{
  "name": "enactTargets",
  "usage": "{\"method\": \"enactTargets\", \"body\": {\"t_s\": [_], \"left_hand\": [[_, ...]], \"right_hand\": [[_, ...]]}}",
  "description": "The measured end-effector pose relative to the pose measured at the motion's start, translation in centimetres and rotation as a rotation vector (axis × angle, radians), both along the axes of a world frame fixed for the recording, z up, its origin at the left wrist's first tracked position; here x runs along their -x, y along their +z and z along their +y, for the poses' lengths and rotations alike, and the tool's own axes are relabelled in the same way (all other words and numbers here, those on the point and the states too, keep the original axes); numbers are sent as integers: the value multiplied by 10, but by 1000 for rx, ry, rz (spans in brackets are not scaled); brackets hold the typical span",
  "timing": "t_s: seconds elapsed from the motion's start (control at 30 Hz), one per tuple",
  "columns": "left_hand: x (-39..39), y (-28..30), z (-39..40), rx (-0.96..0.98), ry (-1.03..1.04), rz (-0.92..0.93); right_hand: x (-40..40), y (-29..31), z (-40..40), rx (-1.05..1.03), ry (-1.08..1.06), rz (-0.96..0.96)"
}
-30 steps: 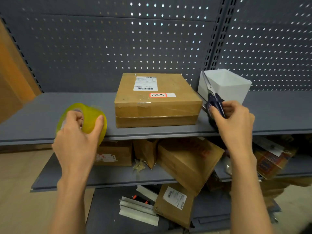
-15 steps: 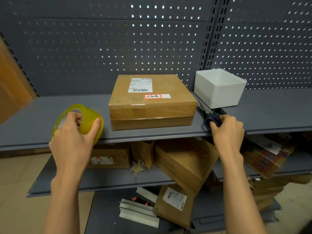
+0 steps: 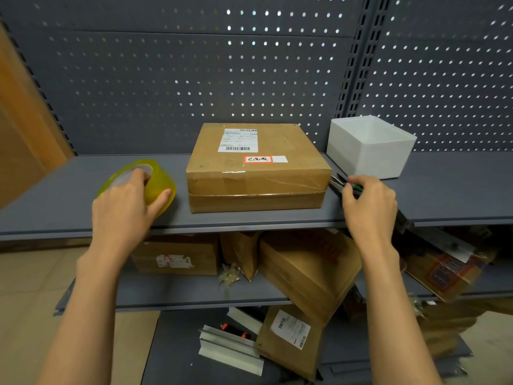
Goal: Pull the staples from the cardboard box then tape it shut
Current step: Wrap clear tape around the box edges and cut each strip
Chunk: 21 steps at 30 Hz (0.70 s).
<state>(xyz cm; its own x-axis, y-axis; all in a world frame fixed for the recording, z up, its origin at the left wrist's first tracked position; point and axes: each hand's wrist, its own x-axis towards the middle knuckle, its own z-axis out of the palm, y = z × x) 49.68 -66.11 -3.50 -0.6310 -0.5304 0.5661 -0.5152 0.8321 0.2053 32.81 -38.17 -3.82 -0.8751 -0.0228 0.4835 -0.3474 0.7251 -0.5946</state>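
We stand at a grey metal shelf (image 3: 69, 195) backed by perforated panels, where a flat brown cardboard box (image 3: 258, 168) sits in the middle, its flaps closed under clear tape, a white shipping label and a red-edged sticker on its top. Our left hand (image 3: 125, 207) grips a yellowish roll of clear packing tape (image 3: 158, 187) held over the shelf just left of the box, fingers hooked into the core and thumb pressed against the outer rim. Our right hand (image 3: 369, 207) rests on the shelf just right of the box, fingers curled around a dark tool with green on its handle (image 3: 344, 184); the motion blur keeps us from telling what kind of tool it is. A white open-topped plastic bin (image 3: 369, 151) stands behind that hand, beside the box's far right corner. On the lower shelf (image 3: 180, 293), several more brown cardboard cartons (image 3: 308, 270) lie tilted against one another, and folded white strips (image 3: 230, 348) sit below them.
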Motion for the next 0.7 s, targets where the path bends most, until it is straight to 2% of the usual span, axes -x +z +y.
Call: {"method": "enactTargets", "body": {"t_s": [0.17,0.3,0.47,0.57,0.7], "left_hand": [[8,-9,-18,76,-63,-126],[12,-15,-22,130,-101,-184],[12,-17,-29,42,-139,-217],[10,-8,-27,-76,-183,-130],[13,16,-2,-31,-322,92]], "right_hand": [[-5,4,-22,69,78,106],[-11,4,-31,152,11,155],[-14,8,-36,159,40,176],[-21,13,-47,129,101,216],[-35,21,-74,29,309,233]]}}
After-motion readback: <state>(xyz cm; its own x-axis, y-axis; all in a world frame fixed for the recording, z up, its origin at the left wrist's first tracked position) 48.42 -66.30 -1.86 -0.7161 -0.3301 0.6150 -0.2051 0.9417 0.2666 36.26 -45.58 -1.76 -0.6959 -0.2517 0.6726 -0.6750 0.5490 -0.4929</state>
